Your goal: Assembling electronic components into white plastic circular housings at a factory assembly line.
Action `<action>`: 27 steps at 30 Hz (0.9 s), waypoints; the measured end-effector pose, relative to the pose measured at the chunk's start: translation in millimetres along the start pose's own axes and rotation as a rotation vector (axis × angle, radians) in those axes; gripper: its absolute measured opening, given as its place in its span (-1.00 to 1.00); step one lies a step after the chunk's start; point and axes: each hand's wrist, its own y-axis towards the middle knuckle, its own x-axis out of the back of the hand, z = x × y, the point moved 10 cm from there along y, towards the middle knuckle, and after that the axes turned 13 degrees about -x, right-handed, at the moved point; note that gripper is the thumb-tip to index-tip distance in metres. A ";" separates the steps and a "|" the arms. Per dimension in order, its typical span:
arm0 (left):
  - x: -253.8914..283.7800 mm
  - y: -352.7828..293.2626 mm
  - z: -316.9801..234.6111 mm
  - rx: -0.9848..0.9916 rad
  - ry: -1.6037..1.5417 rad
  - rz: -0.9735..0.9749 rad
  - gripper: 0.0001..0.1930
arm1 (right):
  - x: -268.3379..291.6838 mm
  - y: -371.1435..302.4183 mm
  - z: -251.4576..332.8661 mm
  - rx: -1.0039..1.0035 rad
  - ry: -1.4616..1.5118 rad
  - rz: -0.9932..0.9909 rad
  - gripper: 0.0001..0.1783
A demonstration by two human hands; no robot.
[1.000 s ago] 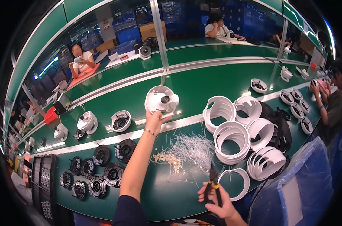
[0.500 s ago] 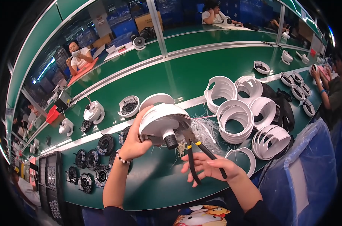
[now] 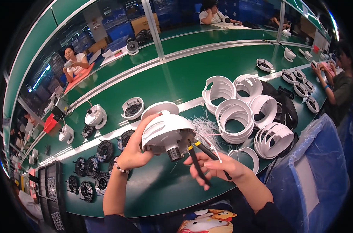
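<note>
My left hand (image 3: 133,155) is closed round the left side of a white dome-shaped housing (image 3: 166,130), held up above the green bench. Its open underside faces down toward me, with a black ribbed cylinder (image 3: 175,154) sticking out. In my right hand (image 3: 221,167) are pliers (image 3: 198,167) with black handles and yellow bands. The handles stand apart, and the jaws reach the housing's right underside, where their tips are hidden. From the housing's right edge a thin white strip (image 3: 212,146) curves down to the pliers' handle.
Loose white strips (image 3: 204,126) lie behind the pliers. Stacks of white rings (image 3: 234,121) stand to the right, beside a blue plastic-covered bin (image 3: 320,155). Several black round parts (image 3: 92,166) lie at left near a black tray (image 3: 51,182). White housings (image 3: 95,115) line the far side; a co-worker (image 3: 341,77) sits right.
The housing has tipped slightly, showing more of its outer shell. The thin strip, stretched out to the right before, now bends down beside my right hand. The whole view has shifted a little.
</note>
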 end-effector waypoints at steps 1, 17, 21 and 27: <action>1.1 -0.7 3.1 0.044 -0.047 -0.036 -0.22 | 4.2 -0.3 1.9 0.012 0.084 -0.049 -0.59; 54.4 65.6 120.1 0.362 -0.127 -0.551 -0.36 | 65.1 28.1 -31.1 0.263 0.093 -0.180 -0.51; 40.9 86.6 217.6 0.497 -0.767 -0.779 -0.59 | 50.4 25.2 -24.1 0.358 -0.109 -0.256 -0.47; -2.2 143.6 306.1 0.453 -0.983 -1.029 -0.54 | 56.1 14.9 -25.2 0.421 -0.382 -0.478 -0.47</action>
